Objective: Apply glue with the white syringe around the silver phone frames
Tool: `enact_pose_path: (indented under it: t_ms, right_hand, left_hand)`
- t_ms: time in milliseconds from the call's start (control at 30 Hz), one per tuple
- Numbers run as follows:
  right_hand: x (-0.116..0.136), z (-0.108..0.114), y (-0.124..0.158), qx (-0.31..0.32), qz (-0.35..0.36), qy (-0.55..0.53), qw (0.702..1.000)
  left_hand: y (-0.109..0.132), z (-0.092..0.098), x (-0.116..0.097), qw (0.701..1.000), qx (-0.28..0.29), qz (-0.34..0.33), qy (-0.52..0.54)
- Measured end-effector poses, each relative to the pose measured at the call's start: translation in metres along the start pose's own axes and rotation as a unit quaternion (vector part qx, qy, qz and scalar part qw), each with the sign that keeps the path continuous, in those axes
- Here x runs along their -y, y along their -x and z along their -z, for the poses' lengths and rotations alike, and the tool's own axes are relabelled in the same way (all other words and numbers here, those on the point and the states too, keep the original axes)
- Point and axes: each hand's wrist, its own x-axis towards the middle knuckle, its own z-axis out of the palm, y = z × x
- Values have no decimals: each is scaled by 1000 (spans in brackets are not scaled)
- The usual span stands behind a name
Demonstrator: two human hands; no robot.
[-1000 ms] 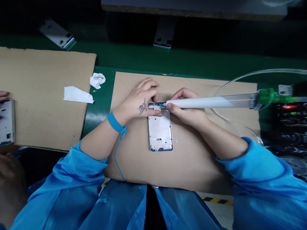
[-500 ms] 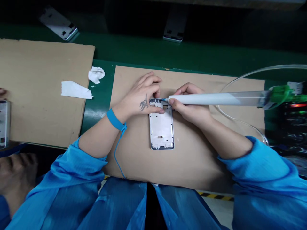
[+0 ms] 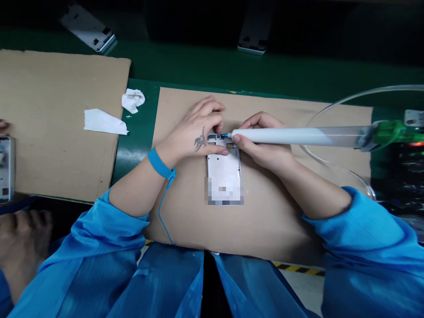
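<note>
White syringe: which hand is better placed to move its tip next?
Probably the right hand: its fingers grip the white syringe close to the blue tip, which is at the metal frame's top end. The left hand lays its thumb across the frame, seemingly steadying it.

Pale phone frame [image 3: 224,168] flat on cardboard [image 3: 185,212]; at its far end, crosswise white syringe [image 3: 285,135]
</note>
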Motion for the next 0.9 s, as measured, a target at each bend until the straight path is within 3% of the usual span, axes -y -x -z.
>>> enact_pose_path:
  t_ms: [900]
  right_hand:
    - [-1, 3, -1, 6, 2, -8, 1000]
  left_hand:
    - [-1, 2, -4, 1000, 12, 7, -3]
